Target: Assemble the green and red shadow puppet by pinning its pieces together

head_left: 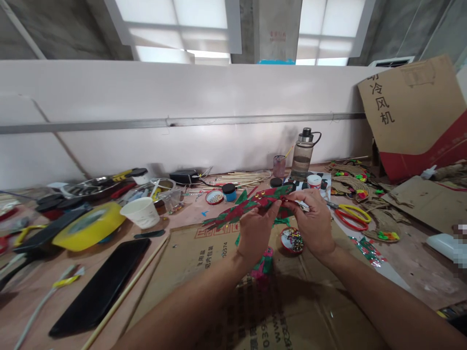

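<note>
Above a flattened cardboard sheet [204,287], my left hand [257,231] is closed on a long red and green painted piece [242,208] dotted with gold beads. My right hand [315,218] has its fingers pinched at that piece's right part, where a small red bit shows between the fingertips; I cannot make out what it is. Just below the hands sits a small round dish of mixed beads [292,240]. Another pink and green painted piece [263,265] lies on the cardboard, partly hidden by my left hand and its shadow.
A black phone [102,287], yellow tape roll [89,226] and paper cup [140,213] lie to the left. Behind stand a blue paint jar [229,192] and a water bottle [302,154]. Orange-yellow scissors [352,216] and woven rope pieces [383,221] are at right.
</note>
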### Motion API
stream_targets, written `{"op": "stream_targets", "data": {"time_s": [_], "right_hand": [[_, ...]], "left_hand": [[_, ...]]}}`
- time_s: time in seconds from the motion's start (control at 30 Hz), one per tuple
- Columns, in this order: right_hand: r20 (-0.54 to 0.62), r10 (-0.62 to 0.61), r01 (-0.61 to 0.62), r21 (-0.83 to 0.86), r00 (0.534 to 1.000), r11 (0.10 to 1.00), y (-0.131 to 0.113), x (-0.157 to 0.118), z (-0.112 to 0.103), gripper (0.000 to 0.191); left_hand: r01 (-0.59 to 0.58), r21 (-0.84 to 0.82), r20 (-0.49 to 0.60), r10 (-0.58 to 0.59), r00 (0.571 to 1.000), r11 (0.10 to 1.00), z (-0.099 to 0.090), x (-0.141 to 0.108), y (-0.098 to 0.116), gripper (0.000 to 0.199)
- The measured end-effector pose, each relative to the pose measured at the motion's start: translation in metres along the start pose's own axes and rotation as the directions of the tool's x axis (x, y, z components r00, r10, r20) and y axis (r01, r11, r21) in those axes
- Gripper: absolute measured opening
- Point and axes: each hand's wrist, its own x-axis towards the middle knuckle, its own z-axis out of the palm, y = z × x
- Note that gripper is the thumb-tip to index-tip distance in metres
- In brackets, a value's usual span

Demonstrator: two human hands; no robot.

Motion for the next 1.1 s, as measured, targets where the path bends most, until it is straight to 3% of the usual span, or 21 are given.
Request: {"op": "stream_targets", "data": {"time_s": [0.23,0.47,1.1], "right_hand": [[0.001,-0.019,0.019,-0.027,1.000,0.999,0.002,-0.001,0.000,0.002],[0.024,-0.003,0.003,0.000,1.000,1.000,0.001,-0.001,-0.001,0.006],[0.035,0.003,-0.004,0.032,0.999,0.999,-0.001,-0.001,-0.002,0.006]], "left_hand": [[0.057,0.032,0.052,-0.059,0.997,0.998,-0.001,-0.002,0.009,0.026],[0.158,-0.114,0.079,-0.149,0.986,0.981,0.000,-0.007,0.020,0.033],[0.169,-0.119,0.058,-0.163,0.985,0.978,-0.001,-0.009,0.022,0.039]]}}
